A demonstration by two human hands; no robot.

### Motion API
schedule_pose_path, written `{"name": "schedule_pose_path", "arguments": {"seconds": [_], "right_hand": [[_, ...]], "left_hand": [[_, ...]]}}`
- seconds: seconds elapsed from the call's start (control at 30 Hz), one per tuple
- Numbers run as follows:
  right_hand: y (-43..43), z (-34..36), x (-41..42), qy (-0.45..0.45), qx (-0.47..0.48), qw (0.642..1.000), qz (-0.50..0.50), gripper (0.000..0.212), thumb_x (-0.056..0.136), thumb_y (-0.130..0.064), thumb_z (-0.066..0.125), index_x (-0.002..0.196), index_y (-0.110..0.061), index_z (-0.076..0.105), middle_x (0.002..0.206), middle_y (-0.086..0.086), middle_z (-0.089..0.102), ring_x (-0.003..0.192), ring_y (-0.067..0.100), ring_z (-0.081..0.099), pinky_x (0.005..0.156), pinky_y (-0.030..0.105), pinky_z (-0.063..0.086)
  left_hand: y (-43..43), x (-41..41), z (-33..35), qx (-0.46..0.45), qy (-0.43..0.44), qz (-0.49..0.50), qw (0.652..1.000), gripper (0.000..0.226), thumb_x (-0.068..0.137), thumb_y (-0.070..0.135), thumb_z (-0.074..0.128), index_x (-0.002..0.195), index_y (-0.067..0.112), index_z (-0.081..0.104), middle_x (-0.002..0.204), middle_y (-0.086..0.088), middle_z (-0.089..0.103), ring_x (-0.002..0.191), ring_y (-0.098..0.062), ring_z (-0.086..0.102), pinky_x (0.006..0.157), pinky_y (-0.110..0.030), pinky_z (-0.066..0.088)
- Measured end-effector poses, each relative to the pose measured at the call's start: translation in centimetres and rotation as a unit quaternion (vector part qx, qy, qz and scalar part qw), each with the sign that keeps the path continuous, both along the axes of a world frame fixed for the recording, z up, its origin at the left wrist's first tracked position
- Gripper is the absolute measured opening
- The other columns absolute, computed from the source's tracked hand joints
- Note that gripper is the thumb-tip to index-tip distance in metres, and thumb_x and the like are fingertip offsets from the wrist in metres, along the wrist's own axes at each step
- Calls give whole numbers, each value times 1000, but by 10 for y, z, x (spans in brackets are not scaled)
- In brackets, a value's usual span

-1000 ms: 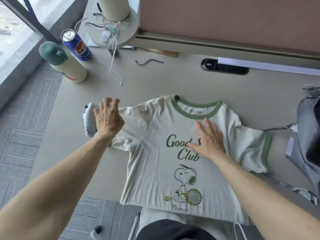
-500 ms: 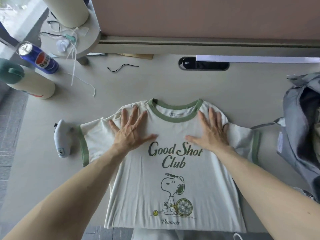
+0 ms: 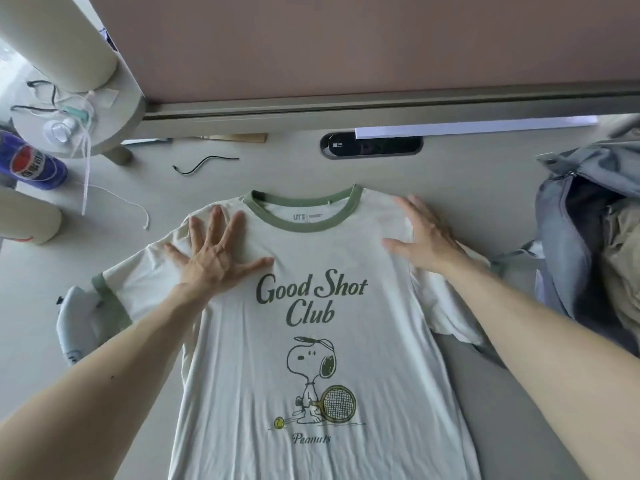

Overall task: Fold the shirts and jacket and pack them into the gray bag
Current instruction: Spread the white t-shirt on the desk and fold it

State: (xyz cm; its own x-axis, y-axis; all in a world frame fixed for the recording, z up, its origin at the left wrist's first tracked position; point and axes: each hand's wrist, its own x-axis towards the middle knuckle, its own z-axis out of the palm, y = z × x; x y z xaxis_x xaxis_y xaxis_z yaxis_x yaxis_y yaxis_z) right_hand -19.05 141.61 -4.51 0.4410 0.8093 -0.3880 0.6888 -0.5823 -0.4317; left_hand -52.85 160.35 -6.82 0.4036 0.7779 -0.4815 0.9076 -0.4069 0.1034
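Note:
A cream T-shirt (image 3: 311, 358) with green collar and sleeve trim lies face up and flat on the table, its "Good Shot Club" print and cartoon dog showing. My left hand (image 3: 211, 252) presses flat on its left shoulder with fingers spread. My right hand (image 3: 424, 235) lies flat on its right shoulder near the sleeve, fingers apart. The gray bag (image 3: 568, 237) stands open at the right edge with tan cloth (image 3: 623, 258) inside it.
A white handheld device (image 3: 78, 323) lies beside the left sleeve. At far left are a blue soda can (image 3: 33, 164), a cream bottle (image 3: 24, 216), a round stand (image 3: 114, 116) with white cords, and a black wire (image 3: 204, 164). A cable port (image 3: 370, 147) sits below the partition.
Both hands slid outward across the shirt's chest toward the shoulders. The view moved closer and shifted right, so the bag's inside shows more.

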Motion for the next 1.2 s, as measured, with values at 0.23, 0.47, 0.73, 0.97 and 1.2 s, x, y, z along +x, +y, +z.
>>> {"name": "schedule_pose_path", "arguments": {"seconds": [0.23,0.47,0.73,0.97,1.2], "right_hand": [[-60,2,23,-58,-104,985,-121,79,73,-54,76,134,-20,40,128,16,51,121,39,48,99,47,43],[-70,31,52,-109,-145,981,-68,46,79,-52,74,76,-14,49,94,13,62,89,33,59,68,34,41],[-69,39,41,-268,-16,963,-20,52,81,-38,71,123,-15,50,117,16,51,107,38,51,89,47,42],[-28,4,-62,-149,22,984,99,67,91,-49,51,150,-24,35,160,10,25,147,32,22,118,51,21],[-27,-42,-72,-214,-16,973,89,69,94,-66,18,156,-37,12,165,3,13,151,29,13,120,52,12]], "left_hand": [[-61,78,15,63,-107,-61,990,95,79,81,40,158,41,7,166,5,-15,154,-24,-11,114,-72,-7],[-93,97,0,-1,-36,-76,996,115,59,106,19,153,48,-15,161,15,-30,150,-25,-26,110,-74,-12],[-100,86,1,37,-96,-74,992,106,68,101,23,154,49,-9,162,14,-28,152,-22,-16,113,-69,-11],[-78,34,-6,44,-77,-18,996,92,76,94,13,155,50,-6,165,14,-14,154,-20,-11,115,-70,-8],[-40,21,-9,68,-17,-41,997,91,77,96,11,152,52,-14,164,13,-21,152,-28,-17,108,-71,-22]]}}
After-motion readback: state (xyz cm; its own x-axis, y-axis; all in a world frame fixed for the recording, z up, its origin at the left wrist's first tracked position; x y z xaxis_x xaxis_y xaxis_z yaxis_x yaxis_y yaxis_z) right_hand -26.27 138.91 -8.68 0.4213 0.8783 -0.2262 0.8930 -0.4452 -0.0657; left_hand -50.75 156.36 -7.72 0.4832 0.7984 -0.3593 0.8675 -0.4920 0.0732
